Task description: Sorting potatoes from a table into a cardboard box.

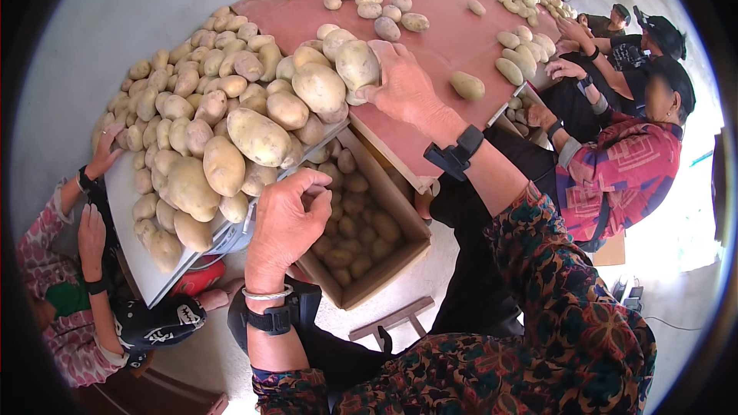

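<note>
My right hand [405,84] is closed on a large potato [357,66] at the right side of a big potato heap [196,111]. Its thumb and fingers grip the potato's right side. Near the front of the heap is my left hand [290,217], its fingers curled loosely and no potato showing in them. It hovers by the left rim of a cardboard box [410,260], which holds many smaller potatoes [357,223]. Beside the left hand, large pale potatoes [260,137] lie at the heap's edge.
The heap rests on a white-edged table [157,288]; a reddish tabletop [442,19] with scattered potatoes [384,11] adjoins it. At left a co-worker's hand [106,150] touches the heap. Several co-workers sit along the right, one in a pink patterned shirt [623,169]. A wooden stool [396,319] stands below the box.
</note>
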`<state>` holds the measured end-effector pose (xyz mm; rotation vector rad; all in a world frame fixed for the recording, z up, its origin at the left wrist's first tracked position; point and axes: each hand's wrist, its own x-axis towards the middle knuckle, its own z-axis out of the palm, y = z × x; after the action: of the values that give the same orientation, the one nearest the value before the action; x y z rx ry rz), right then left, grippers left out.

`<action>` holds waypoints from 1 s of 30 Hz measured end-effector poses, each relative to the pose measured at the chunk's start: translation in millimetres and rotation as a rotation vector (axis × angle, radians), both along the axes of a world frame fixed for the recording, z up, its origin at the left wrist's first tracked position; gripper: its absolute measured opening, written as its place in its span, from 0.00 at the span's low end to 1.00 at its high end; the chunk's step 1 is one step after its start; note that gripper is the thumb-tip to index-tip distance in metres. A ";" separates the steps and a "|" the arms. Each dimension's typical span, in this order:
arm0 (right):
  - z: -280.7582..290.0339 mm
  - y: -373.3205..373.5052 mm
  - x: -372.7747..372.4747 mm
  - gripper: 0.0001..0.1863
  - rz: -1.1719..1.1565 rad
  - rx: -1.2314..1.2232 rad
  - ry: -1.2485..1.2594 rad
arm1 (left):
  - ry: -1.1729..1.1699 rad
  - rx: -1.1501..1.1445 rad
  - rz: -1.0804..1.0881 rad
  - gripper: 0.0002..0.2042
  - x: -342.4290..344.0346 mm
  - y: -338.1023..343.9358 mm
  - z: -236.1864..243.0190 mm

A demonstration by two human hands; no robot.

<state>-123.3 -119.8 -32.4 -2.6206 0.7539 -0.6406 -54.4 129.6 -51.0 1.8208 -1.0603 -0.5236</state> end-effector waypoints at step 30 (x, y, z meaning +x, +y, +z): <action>-363.0 156.1 -19.0 0.24 0.485 0.464 0.670 | -0.038 0.090 0.014 0.07 28.8 -1.9 -6.7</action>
<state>-142.3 36.2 -395.4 -2.4060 0.3295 0.5133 -25.6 127.7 -57.7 1.9225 -1.0639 -0.5375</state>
